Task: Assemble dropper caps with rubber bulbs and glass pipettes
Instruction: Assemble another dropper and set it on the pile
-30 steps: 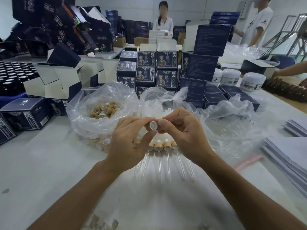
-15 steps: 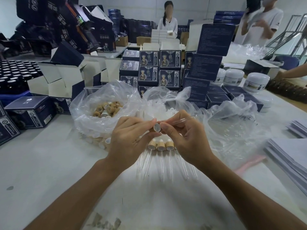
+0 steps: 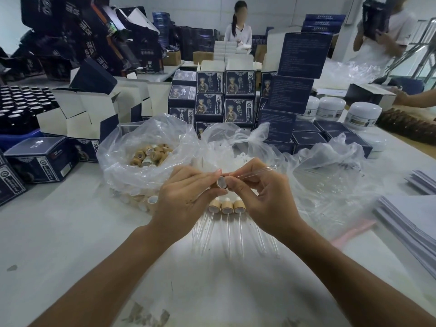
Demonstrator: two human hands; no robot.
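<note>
My left hand (image 3: 186,194) pinches a tan dropper cap (image 3: 221,182) with its white open end facing right. My right hand (image 3: 264,194) pinches a clear glass pipette (image 3: 254,172) whose near end meets the cap's opening; the tube slants up to the right. Under my hands lie three finished droppers (image 3: 227,207) with tan caps in a row, their glass tubes pointing toward me. A clear bag of tan caps (image 3: 151,155) stands at the left, a bag of white rubber bulbs (image 3: 236,156) in the middle, and a bag of glass pipettes (image 3: 330,182) at the right.
Dark blue product boxes (image 3: 226,95) are stacked behind the bags, and more (image 3: 40,159) stand at the left. White jars (image 3: 361,115) sit at the back right. Stacks of paper (image 3: 410,218) lie at the right edge. Other people work beyond the white table (image 3: 70,232).
The glass pipette has come into view in my right hand and its end now meets the cap held by my left hand. Both hands stayed close together above the finished droppers.
</note>
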